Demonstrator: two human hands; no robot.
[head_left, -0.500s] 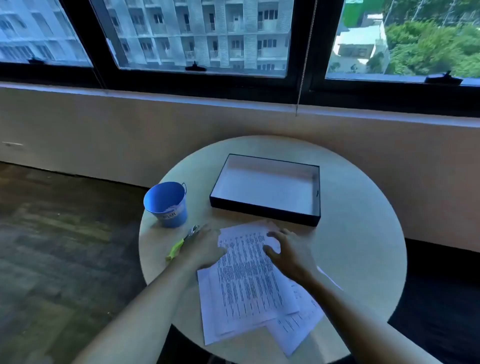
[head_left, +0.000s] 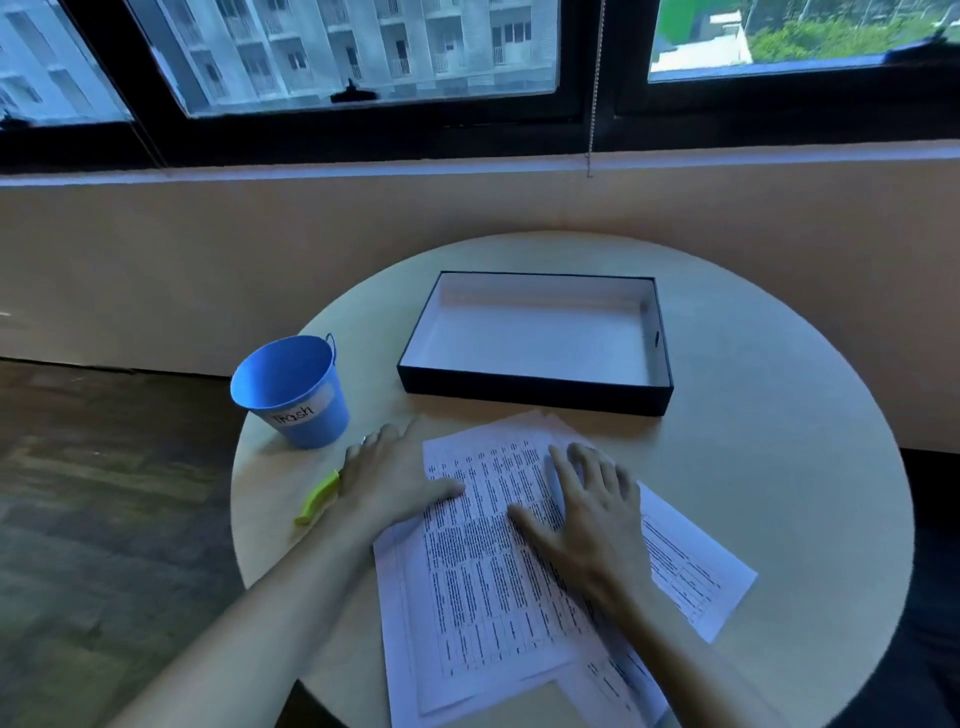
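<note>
A loose pile of printed paper sheets lies fanned out on the near half of a round pale table. My left hand lies flat beside the pile's left edge, its thumb resting on the top sheet. My right hand presses flat on the top sheet with fingers spread. A green-handled tool lies on the table just left of my left hand, partly hidden under it.
A blue bucket labelled "Trash" stands at the table's left edge. A shallow black box with a white inside and nothing in it sits at the back of the table. Beyond are a low wall and windows; dark floor lies to the left.
Both hands have flattened on the papers, fingers now straighter and more spread. The view has tilted down and come closer to the table.
</note>
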